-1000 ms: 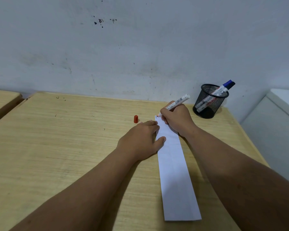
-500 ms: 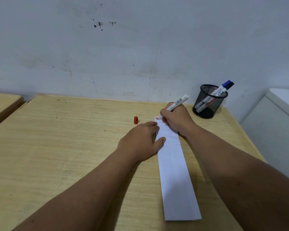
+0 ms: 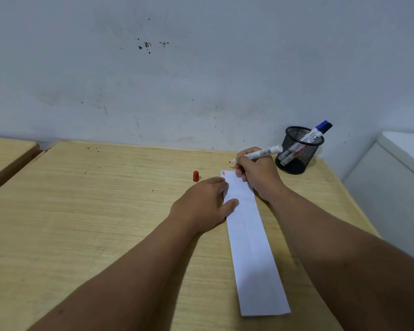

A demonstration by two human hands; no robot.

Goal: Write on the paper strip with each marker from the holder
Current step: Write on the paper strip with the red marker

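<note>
A long white paper strip (image 3: 253,249) lies on the wooden table (image 3: 93,211), with small blue and red marks at its far left corner. My left hand (image 3: 204,203) lies flat, fingers and thumb pressing the strip's far end. My right hand (image 3: 258,174) grips an uncapped red marker (image 3: 257,154), whose tip hovers just beyond the strip's far edge. Its red cap (image 3: 196,176) stands on the table left of the strip. A black mesh holder (image 3: 296,150) at the back right holds a blue-capped marker (image 3: 317,131) and another marker.
A grey wall runs right behind the table. A second wooden table (image 3: 7,151) sits to the left across a narrow gap. A white cabinet (image 3: 397,177) stands beside the table's right edge.
My right hand has lifted the red marker off the strip and tilted it flatter, its tip now past the far edge. A red mark now shows beside the blue one.
</note>
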